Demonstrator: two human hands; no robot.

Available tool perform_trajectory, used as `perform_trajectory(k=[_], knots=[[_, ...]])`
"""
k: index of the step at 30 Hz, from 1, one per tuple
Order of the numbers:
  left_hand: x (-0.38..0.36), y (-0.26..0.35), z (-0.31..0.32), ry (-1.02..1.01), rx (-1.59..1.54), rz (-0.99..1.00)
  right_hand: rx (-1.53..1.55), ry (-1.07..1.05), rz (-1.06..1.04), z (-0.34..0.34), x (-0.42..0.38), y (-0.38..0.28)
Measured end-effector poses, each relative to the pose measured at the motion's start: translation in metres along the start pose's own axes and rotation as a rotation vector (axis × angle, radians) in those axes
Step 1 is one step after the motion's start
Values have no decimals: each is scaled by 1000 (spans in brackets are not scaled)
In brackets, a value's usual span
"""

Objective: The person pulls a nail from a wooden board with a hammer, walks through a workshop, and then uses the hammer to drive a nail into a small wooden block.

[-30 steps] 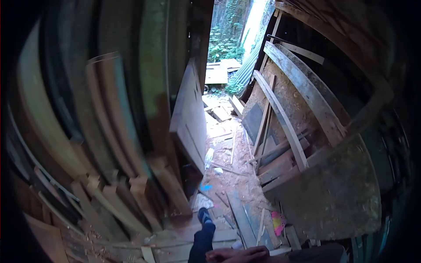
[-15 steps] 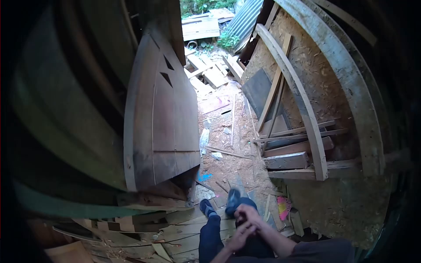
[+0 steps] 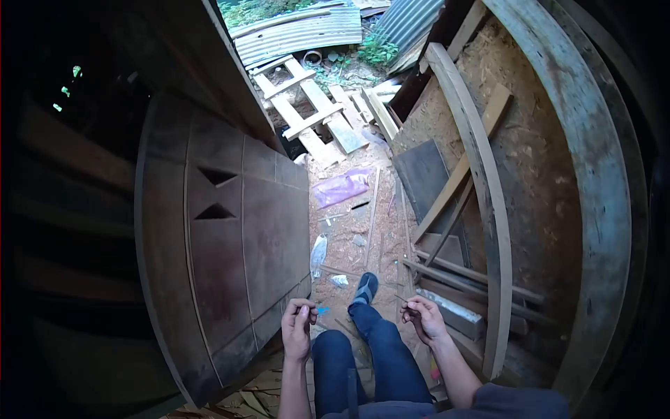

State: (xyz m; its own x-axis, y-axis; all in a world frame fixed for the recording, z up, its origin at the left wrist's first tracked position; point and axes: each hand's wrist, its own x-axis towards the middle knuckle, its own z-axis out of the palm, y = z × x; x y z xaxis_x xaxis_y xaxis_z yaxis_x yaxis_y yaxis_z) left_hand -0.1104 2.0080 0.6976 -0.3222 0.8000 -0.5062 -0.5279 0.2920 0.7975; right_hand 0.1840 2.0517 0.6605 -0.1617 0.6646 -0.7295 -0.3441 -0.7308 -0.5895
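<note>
Thin dark stick-like sliver (image 3: pixel 400 298) pinched by the bare right hand (image 3: pixel 424 321), bare left hand (image 3: pixel 299 327) at the sliver's nine o'clock, fingers curled, whether gripping anything I can't tell, brown wooden panel (image 3: pixel 269 258) with two dark triangles at that hand's ten, crumpled purple plastic sheet (image 3: pixel 342 188) at the sliver's eleven.

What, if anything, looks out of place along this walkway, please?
A purple sheet and a crumpled white scrap lie on the walkway floor, looking like stray litter where someone would step.
</note>
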Motion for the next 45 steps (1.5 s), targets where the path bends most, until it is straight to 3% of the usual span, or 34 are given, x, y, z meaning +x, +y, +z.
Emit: perform_trajectory(k=[8, 13, 20, 22, 24, 26, 27, 30, 31, 34, 35, 38, 39, 42, 45], knots=[[104, 77, 70, 64, 55, 140, 36, 34, -16, 17, 86, -96], [191, 134, 109, 139, 260, 379, 47, 33, -47, 59, 159, -149], [288, 295, 166, 460, 1160, 1260, 59, 0, 14, 129, 278, -190], [301, 346, 168, 650, 1232, 1564, 43, -36, 13, 159, 303, -203], [306, 377, 150, 849, 1234, 1727, 50, -82, 14, 184, 324, -216], [313, 396, 152, 1202, 1121, 1567, 77, -90, 1, 204, 340, -226], [326, 405, 157, 1139, 1068, 1604, 89, -88, -5, 212, 346, -228], [362, 408, 159, 1211, 944, 1533, 151, -74, 3, 231, 371, -232], [367, 410, 156, 1402, 1158, 1439, 134, -99, -5, 233, 382, -232], [386, 415, 162, 1328, 987, 1637, 89, -170, -9, 242, 412, -238], [384, 412, 160, 1326, 1028, 1542, 86, -195, 3, 246, 417, -243], [381, 411, 151, 1443, 1141, 1521, 70, -188, 36, 262, 428, -261], [382, 411, 151, 1450, 1021, 1516, 70, -165, 44, 266, 431, -265], [380, 414, 137, 1407, 1130, 1654, 65, -165, 46, 269, 433, -275], [381, 413, 133, 1427, 1196, 1611, 71, -126, 60, 273, 433, -280]])
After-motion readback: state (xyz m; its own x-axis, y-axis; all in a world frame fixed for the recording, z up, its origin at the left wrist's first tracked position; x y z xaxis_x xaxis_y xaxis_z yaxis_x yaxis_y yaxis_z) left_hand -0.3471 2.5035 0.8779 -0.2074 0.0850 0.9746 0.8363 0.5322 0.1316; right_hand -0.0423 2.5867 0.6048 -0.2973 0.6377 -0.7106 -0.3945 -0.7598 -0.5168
